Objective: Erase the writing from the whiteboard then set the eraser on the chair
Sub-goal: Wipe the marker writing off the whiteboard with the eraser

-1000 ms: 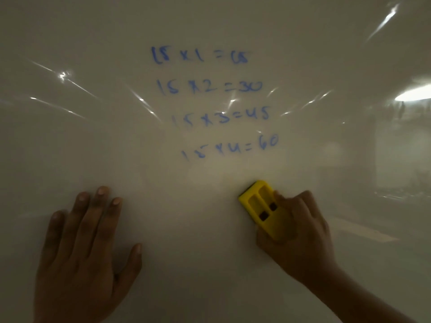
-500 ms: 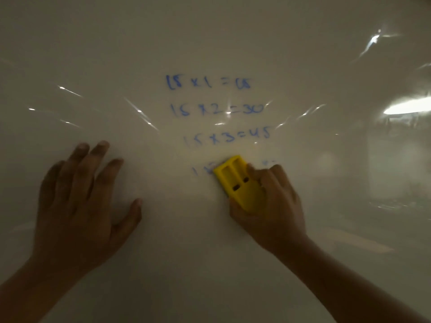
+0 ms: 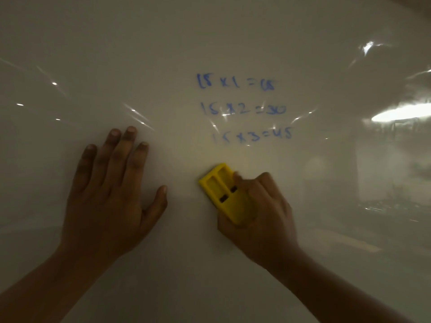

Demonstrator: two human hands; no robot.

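The whiteboard (image 3: 233, 31) fills the whole view. Three lines of faint blue writing (image 3: 242, 110) sit right of centre: 15x1=15, 15x2=30, 15x3=45. Just below the bottom line, my right hand (image 3: 261, 210) presses a yellow eraser (image 3: 221, 190) flat against the board, its free end tilted up and to the left. My left hand (image 3: 109, 194) lies flat on the board to the left of the eraser, fingers spread, holding nothing. No chair shows in the frame.
The glossy board surface carries wrinkled streaks of glare (image 3: 137, 115) and the reflection of a ceiling light (image 3: 401, 113) at the right edge. A dim reflection of a room (image 3: 384, 183) shows on the right side.
The fourth line, 15x4=60, is gone from the board. My right hand swept the eraser up and left across it, then slightly back. The view has shifted, so the writing sits lower in frame.
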